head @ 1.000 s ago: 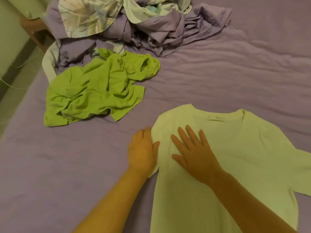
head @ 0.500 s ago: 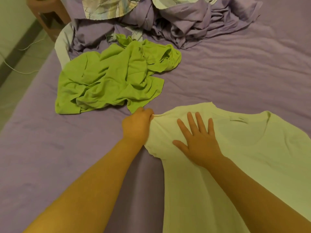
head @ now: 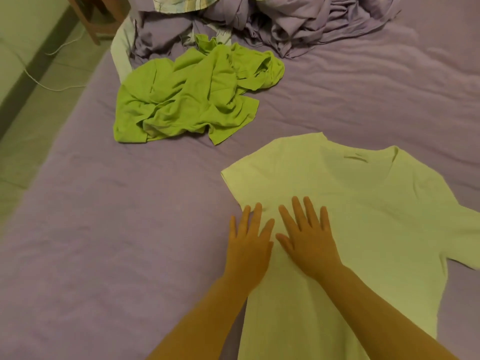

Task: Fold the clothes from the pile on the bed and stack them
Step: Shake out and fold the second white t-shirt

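Both palms flat on the pale shirt (head: 350, 216), near its left edge.
Loads of bare purple bed (head: 104, 242) to my left; left hand (head: 249, 245) and right hand (head: 307, 242) fingers spread, green shirt (head: 187, 100) crumpled further up.

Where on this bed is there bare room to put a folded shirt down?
Bare sheet lies left of the left hand, below the green garment, and right of it, above the pale shirt. The far edge is crowded with the pile.
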Tool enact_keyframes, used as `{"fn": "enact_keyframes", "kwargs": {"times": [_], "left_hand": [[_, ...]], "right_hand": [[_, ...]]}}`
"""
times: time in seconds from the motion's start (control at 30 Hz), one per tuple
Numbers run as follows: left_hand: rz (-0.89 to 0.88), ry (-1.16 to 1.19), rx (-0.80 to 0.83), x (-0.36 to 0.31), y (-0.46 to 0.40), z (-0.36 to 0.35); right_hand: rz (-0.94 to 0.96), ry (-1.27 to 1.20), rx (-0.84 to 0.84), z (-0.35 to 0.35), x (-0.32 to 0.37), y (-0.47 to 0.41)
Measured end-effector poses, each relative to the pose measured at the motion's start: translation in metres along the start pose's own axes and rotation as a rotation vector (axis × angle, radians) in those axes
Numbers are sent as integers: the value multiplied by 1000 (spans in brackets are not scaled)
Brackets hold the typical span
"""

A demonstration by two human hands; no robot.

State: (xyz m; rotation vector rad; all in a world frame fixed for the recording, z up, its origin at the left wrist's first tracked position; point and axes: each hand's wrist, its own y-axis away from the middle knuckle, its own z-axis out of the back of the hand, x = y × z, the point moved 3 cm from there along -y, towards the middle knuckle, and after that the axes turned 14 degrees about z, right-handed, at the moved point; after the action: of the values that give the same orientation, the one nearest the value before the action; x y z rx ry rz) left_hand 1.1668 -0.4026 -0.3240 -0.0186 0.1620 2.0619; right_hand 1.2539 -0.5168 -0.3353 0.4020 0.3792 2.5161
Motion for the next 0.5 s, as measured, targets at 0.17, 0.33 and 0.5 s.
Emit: {"fn": "enact_keyframes", "kwargs": {"times": [0.17, 0.33, 0.5], "left_hand": [[137, -8, 88, 3, 60, -5], [373, 206, 154, 4, 109, -3], [570, 178, 233, 13, 152, -7]], "right_hand": [[27, -19, 72, -28, 44, 75], [118, 9, 109, -54, 86, 138], [188, 35, 97, -64, 103, 175]]}}
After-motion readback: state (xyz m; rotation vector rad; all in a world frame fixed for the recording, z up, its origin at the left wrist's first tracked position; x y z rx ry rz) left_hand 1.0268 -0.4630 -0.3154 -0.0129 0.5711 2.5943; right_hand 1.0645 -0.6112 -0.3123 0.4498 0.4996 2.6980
